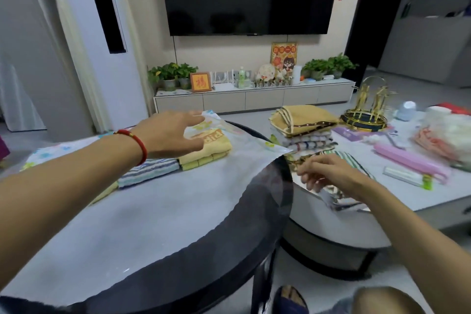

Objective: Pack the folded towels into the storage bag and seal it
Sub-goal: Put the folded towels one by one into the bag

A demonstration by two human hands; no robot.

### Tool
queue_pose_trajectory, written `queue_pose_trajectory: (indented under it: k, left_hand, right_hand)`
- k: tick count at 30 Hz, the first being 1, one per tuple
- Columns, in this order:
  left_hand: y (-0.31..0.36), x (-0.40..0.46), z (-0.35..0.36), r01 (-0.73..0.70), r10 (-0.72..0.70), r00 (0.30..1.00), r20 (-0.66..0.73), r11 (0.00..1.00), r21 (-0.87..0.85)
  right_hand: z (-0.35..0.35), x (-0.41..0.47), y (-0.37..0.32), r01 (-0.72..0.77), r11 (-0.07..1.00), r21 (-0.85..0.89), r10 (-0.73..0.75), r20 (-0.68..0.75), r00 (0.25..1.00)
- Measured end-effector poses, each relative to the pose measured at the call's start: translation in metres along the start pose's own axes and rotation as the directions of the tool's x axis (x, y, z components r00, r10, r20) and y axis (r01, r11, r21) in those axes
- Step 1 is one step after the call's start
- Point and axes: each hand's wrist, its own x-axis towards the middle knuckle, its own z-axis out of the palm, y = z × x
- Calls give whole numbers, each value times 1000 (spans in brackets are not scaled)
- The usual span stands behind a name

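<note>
- While the left hand (170,132) lies flat, grip spread apart, on the storage bag (158,201), that clear bag covers the round dark desk (267,211).
- Inside the bag, under the hand, sit a yellow towel (211,153) and, nearer the wearer, a blue striped towel (150,173).
- Right of the bag, the right hand (328,173) hovers with grip loosely apart over a green striped towel (354,163), just below the towel stack (305,130).
</note>
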Motion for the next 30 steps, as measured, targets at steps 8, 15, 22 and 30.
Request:
queue_pose_trajectory:
  k: [8, 15, 22, 30]
  left_hand:
    - [24, 21, 10, 8, -9, 1000, -29, 999, -38]
    - [27, 24, 17, -8, 8, 1000, -31, 1000, 13]
    - [16, 18, 10, 28, -28, 1000, -1, 994, 102]
    - [0, 17, -25, 120, -123, 992, 6, 973, 198]
  right_hand:
    - [-69, 59, 118, -578, 640, -506, 228, -593, 772]
    - [-81, 73, 120, -592, 640, -490, 288, -562, 776]
    - [-82, 29, 41, -296, 936, -190, 227, -316, 921]
    - [-14, -60, -95, -97, 972, 213, 32, 289, 957]
